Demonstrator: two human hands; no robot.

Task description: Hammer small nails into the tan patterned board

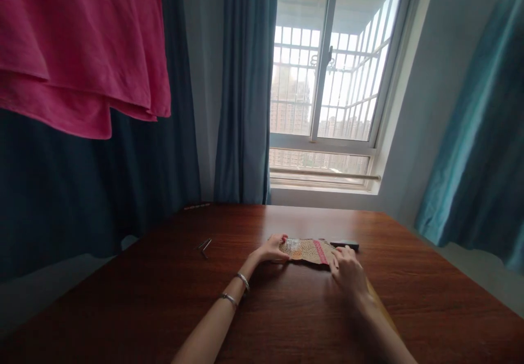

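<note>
A flat tan patterned piece with a pink stripe [308, 250] lies on the brown wooden table [164, 298]. My left hand [273, 250] rests at its left end, fingers curled onto the edge. My right hand [347, 270] lies at its right end with the fingers bent down on it. Two thin bracelets [236, 289] ring my left wrist. A small shiny spot shows on the piece near my left fingertips; I cannot make out what it is.
A dark flat object [344, 244] lies just behind my right hand. A small metal tool [204, 246] lies to the left on the table. Blue curtains [241, 91] flank a barred window [327, 80]. Pink cloth [82, 47] hangs at upper left.
</note>
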